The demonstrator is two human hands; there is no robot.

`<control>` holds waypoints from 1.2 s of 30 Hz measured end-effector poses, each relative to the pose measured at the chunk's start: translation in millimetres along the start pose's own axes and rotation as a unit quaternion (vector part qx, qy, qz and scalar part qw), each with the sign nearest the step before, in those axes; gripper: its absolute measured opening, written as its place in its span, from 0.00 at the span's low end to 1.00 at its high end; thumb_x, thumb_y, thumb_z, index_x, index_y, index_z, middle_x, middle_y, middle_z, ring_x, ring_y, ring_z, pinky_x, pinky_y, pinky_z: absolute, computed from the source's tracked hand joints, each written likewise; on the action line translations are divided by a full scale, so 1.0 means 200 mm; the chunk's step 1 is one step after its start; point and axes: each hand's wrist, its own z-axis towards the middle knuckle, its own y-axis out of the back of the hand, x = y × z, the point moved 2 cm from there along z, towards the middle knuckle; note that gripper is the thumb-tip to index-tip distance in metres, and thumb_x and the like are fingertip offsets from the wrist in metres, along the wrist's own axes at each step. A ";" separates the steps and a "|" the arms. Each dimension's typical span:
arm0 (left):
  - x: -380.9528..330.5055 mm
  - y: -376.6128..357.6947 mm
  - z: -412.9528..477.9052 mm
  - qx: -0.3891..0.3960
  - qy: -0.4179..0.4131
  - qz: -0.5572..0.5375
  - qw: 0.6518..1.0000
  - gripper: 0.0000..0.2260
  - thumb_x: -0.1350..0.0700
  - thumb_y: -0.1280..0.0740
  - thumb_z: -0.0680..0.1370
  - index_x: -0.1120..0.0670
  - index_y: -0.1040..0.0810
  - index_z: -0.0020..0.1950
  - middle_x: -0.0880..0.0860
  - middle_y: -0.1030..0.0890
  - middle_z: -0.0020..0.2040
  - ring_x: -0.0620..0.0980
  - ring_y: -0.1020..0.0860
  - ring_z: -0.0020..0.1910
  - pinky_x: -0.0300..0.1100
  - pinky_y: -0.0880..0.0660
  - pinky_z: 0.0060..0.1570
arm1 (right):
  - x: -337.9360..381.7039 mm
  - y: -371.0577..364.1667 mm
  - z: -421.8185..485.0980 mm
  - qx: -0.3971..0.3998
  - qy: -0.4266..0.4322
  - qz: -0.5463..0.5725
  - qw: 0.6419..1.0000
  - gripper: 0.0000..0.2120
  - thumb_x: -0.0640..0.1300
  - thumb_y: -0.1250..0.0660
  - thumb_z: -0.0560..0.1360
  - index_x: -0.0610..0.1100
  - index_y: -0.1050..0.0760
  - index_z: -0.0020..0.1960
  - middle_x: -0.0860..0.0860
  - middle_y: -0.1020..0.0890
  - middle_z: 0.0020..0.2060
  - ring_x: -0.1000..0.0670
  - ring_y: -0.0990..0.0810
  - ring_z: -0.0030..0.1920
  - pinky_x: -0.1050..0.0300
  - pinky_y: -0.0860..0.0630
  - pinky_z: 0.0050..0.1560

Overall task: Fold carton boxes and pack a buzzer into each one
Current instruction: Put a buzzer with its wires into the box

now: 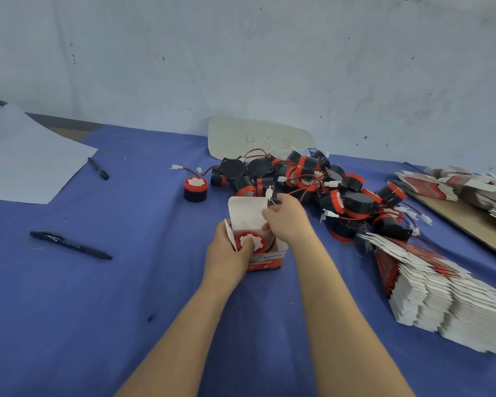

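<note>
Left hand [226, 253] grips the carton box [269, 257] (buzzer [259, 238] inside), right hand [287, 219] pinches its wire [270, 202]; buzzer pile [312, 179] crowds just behind.

I see a blue counter [126, 310], black buzzers [301, 167] banded red with white gear-patterned faces, a white carton [245, 213] with a red stripe, and black pens [69, 244]

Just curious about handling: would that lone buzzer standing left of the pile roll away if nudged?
Probably not: the lone buzzer stands on its flat end, squat and wide, so it would likely slide, not tip. Laid sideways, its round body could roll.
</note>
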 end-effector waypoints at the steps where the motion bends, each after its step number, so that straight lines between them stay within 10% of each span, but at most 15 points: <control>1: 0.00 0.00 0.00 -0.002 -0.002 0.000 1.000 0.11 0.58 0.35 0.78 0.48 0.33 0.57 0.42 0.24 0.46 0.38 0.25 0.43 0.28 0.30 0.37 | -0.01 -0.01 0.02 -0.007 -0.006 0.004 1.000 0.18 0.37 0.39 0.78 0.39 0.33 0.67 0.42 0.21 0.54 0.44 0.21 0.51 0.54 0.25 0.48; 7: 0.00 -0.01 0.00 -0.003 -0.010 0.003 1.000 0.11 0.58 0.36 0.78 0.49 0.30 0.60 0.44 0.23 0.49 0.39 0.26 0.44 0.27 0.30 0.36 | -0.10 0.01 0.02 -0.123 0.036 0.114 0.985 0.11 0.38 0.38 0.78 0.46 0.24 0.58 0.52 0.23 0.37 0.54 0.25 0.36 0.64 0.29 0.35; 14: 0.00 0.00 0.00 -0.009 -0.015 0.016 1.000 0.10 0.57 0.36 0.79 0.51 0.29 0.60 0.45 0.24 0.50 0.39 0.26 0.42 0.23 0.30 0.33 | -0.12 0.05 -0.10 -0.121 0.073 0.206 0.968 0.10 0.33 0.37 0.76 0.47 0.22 0.45 0.49 0.23 0.37 0.52 0.20 0.32 0.52 0.19 0.45; 20: 0.00 -0.01 0.00 -0.012 -0.020 0.004 1.000 0.09 0.58 0.35 0.78 0.52 0.29 0.58 0.45 0.24 0.48 0.40 0.26 0.41 0.21 0.31 0.32 | -0.07 0.12 -0.18 0.117 0.044 0.065 0.990 0.11 0.43 0.35 0.76 0.38 0.17 0.43 0.43 0.15 0.37 0.45 0.17 0.40 0.53 0.18 0.49; 27: 0.00 -0.02 0.01 -0.012 -0.022 0.017 1.000 0.08 0.58 0.36 0.78 0.50 0.31 0.55 0.44 0.25 0.46 0.38 0.26 0.40 0.21 0.32 0.30 | -0.04 0.13 -0.21 0.063 0.068 -0.168 0.981 0.10 0.35 0.37 0.75 0.44 0.28 0.55 0.50 0.21 0.45 0.49 0.24 0.44 0.60 0.26 0.37; 31: 0.00 -0.02 0.01 -0.009 -0.015 0.015 1.000 0.08 0.58 0.36 0.78 0.49 0.31 0.55 0.44 0.25 0.47 0.38 0.27 0.40 0.21 0.32 0.29 | 0.03 0.14 -0.20 0.036 0.072 -0.268 0.960 0.17 0.29 0.40 0.73 0.34 0.25 0.60 0.38 0.19 0.53 0.39 0.22 0.56 0.42 0.22 0.53; 36: 0.00 -0.02 0.01 -0.006 -0.015 -0.008 1.000 0.07 0.58 0.37 0.78 0.49 0.30 0.54 0.41 0.24 0.44 0.39 0.25 0.41 0.22 0.32 0.29 | 0.16 0.06 -0.18 0.033 0.098 -0.374 0.922 0.07 0.30 0.40 0.72 0.40 0.27 0.39 0.44 0.25 0.34 0.48 0.31 0.32 0.61 0.36 0.27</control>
